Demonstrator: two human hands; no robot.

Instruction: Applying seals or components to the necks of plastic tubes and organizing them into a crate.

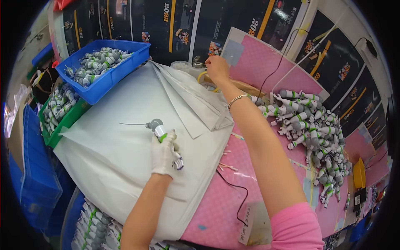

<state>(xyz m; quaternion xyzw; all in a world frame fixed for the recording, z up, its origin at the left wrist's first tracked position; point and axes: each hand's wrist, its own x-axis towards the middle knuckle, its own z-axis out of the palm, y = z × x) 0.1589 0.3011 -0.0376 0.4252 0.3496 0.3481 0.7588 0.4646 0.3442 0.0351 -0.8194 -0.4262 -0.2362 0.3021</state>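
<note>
Grey, white and green plastic limb (159, 129), clasped in the white-gloved left hand (163, 155) over the white sheet (112, 166), projects its ball end past the fingers, presumably keeping the thin dark rod (134, 124) clear leftward; farther right, whether the bare right hand (217, 68) pinches anything, I cannot tell.

Pink-covered table (204, 221) with white sheeting (108, 141) and piled grey-white figure parts (313, 130)
</note>
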